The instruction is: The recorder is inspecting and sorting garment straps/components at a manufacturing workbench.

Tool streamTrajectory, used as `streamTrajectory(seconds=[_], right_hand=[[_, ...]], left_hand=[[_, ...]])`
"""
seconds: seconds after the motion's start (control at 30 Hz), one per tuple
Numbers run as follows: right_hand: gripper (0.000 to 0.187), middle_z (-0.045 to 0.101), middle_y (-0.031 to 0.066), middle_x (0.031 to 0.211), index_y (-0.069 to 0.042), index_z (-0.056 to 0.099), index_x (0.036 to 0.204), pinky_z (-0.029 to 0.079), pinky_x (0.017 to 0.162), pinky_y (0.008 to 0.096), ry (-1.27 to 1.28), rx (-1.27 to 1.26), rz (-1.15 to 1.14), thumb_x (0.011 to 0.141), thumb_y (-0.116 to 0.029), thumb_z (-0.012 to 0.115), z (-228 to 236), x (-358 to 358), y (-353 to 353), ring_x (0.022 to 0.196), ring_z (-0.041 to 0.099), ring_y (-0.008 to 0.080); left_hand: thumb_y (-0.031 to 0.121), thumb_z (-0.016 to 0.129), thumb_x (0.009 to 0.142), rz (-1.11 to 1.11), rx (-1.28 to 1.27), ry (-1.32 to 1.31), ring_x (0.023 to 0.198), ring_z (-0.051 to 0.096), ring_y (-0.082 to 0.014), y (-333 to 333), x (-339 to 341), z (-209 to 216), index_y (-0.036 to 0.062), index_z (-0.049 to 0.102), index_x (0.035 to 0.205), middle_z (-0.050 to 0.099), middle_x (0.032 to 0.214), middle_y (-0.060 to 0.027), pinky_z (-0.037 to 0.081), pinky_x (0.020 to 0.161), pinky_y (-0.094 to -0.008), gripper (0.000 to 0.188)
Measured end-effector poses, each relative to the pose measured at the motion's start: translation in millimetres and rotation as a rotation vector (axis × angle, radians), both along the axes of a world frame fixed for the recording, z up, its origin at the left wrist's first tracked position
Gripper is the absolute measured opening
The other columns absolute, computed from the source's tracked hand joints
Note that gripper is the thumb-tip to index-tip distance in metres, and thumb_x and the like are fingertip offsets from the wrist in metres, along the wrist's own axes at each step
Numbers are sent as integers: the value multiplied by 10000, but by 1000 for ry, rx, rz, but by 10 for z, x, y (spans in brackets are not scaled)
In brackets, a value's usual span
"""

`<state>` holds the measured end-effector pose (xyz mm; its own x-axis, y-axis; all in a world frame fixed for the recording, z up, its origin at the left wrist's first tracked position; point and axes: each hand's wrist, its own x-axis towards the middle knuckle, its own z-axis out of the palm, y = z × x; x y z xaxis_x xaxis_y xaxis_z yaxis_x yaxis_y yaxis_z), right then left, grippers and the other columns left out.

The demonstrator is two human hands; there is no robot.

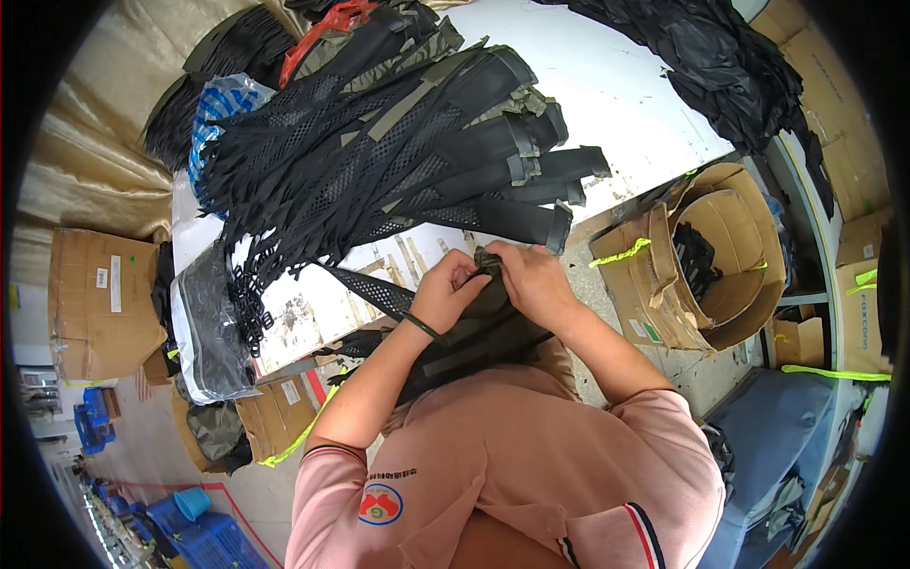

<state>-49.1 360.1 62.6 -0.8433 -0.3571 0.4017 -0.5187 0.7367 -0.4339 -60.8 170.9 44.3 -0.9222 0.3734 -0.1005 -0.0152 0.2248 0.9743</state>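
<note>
Both my hands are at the near edge of the white table, working on a black and olive fabric strap piece that hangs down over my lap. My left hand has its thumb and fingers pinched on the gathered olive end. Just to its right, my right hand grips the same end with bent fingers. What lies between the fingertips is mostly hidden. A mesh strip runs from the table toward my left wrist. Beyond my hands lies a large heap of similar black mesh straps with olive ends.
Black plastic sheeting covers the table's far right. An open cardboard box with dark pieces inside stands at right. More boxes are at left, near a clear plastic bag with black buckles beside it. Blue crates sit lower left.
</note>
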Motion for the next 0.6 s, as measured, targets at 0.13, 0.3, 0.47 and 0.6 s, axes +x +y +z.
streamTrajectory(seconds=[0.13, 0.3, 0.47, 0.6], right_hand=[[253, 624, 106, 715, -85, 576, 1058, 474, 604, 398, -122, 37, 88, 809, -81, 621, 84, -40, 21, 667, 623, 319], [112, 635, 57, 690, -136, 653, 882, 489, 572, 395, -290, 61, 272, 773, -157, 644, 101, -234, 78, 652, 627, 300], [32, 587, 99, 709, -77, 620, 777, 460, 609, 356, -76, -60, 172, 772, -97, 645, 189, -287, -16, 707, 569, 294], [118, 540, 39, 648, -43, 575, 708, 418, 578, 292, -432, -521, -26, 808, -97, 606, -57, -236, -55, 631, 516, 160]], left_hand=[[69, 676, 836, -45, -20, -42, 542, 390, -36, -60, 28, 30, 30, 553, 842, 461, 586, 45, 341, 503, -212, 129], [82, 699, 824, -80, -52, -13, 559, 416, -33, -71, 68, 108, 31, 582, 826, 519, 623, 41, 350, 516, -210, 127], [94, 709, 799, -48, -189, 365, 557, 519, -149, -42, 181, 233, 28, 599, 797, 563, 645, -50, 421, 543, -269, 128], [105, 704, 798, -13, -190, 590, 587, 565, -231, -38, 291, 181, 39, 597, 817, 583, 699, -100, 447, 552, -306, 128]])
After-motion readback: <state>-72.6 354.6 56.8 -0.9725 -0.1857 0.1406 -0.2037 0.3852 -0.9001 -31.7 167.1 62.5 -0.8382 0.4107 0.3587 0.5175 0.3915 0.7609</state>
